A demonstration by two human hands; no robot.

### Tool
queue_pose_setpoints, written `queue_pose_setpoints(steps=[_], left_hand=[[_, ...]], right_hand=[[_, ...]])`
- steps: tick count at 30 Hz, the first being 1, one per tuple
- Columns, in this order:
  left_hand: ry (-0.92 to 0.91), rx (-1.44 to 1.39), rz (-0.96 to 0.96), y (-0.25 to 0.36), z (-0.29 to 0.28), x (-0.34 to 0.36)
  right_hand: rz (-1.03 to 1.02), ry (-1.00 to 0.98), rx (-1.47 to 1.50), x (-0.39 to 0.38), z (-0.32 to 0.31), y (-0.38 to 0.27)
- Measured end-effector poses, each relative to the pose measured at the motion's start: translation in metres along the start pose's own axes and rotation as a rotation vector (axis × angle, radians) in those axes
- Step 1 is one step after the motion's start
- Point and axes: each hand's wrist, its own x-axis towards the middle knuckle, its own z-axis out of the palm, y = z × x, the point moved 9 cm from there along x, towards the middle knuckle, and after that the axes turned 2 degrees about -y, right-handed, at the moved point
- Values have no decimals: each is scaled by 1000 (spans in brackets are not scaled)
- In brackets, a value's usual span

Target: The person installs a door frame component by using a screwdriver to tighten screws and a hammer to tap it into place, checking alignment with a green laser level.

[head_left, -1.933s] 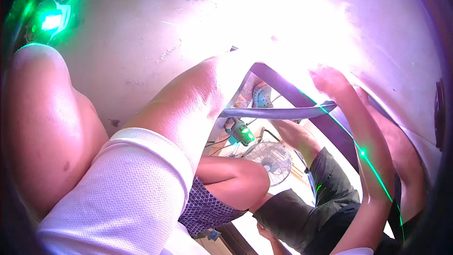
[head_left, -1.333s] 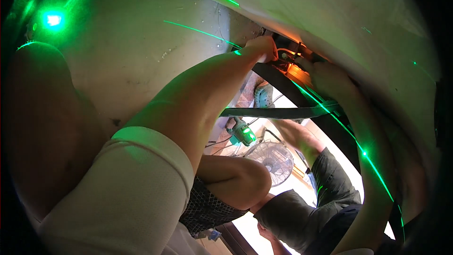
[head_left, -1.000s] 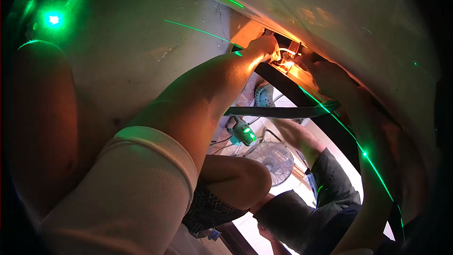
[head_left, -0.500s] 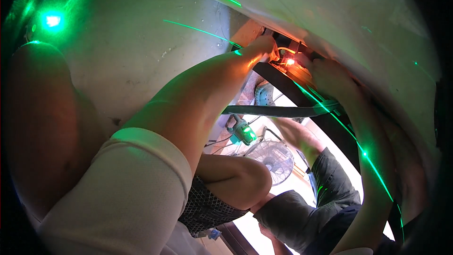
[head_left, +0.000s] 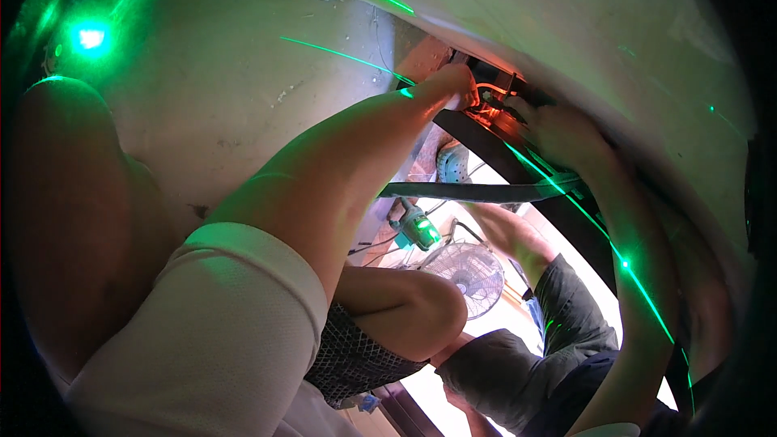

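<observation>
My left hand (head_left: pixel 458 85) reaches up to a narrow recess (head_left: pixel 495 101) under the curved pale surface. Its fingers are curled at the recess edge, and what they grip is hidden. A thin wire (head_left: pixel 490 86), lit orange, arcs out beside those fingers. From the right comes my right hand (head_left: pixel 560 128), fingers closed on a dark slim tool (head_left: pixel 503 107) whose tip lies among small parts in the recess. The tool's exact kind is too small to tell. Orange light glows around both hands.
A dark bar (head_left: pixel 473 190) crosses below my hands. Beneath are a fan (head_left: pixel 465 275), a green-lit laser device (head_left: pixel 421 228) and a person's dark shorts (head_left: pixel 502 368). A bare limb (head_left: pixel 73 194) stands at left near a bright green light (head_left: pixel 91 36).
The dark tool in my right hand now shows in front of the recess, where a bright orange light shone before. The orange glow has dimmed. My left hand has barely moved.
</observation>
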Motion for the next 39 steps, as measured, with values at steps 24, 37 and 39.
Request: queue_pose_setpoints(steps=[24, 37, 39], left_hand=[[142, -259, -200, -9, -10, -11], [211, -171, -238, 15, -22, -19], [231, -284, -207, 2, -13, -12]], right_hand=[[-15, -27, 35, 1, 10, 8], [71, 33, 244, -10, 32, 21], [137, 120, 493, -20, 43, 35]])
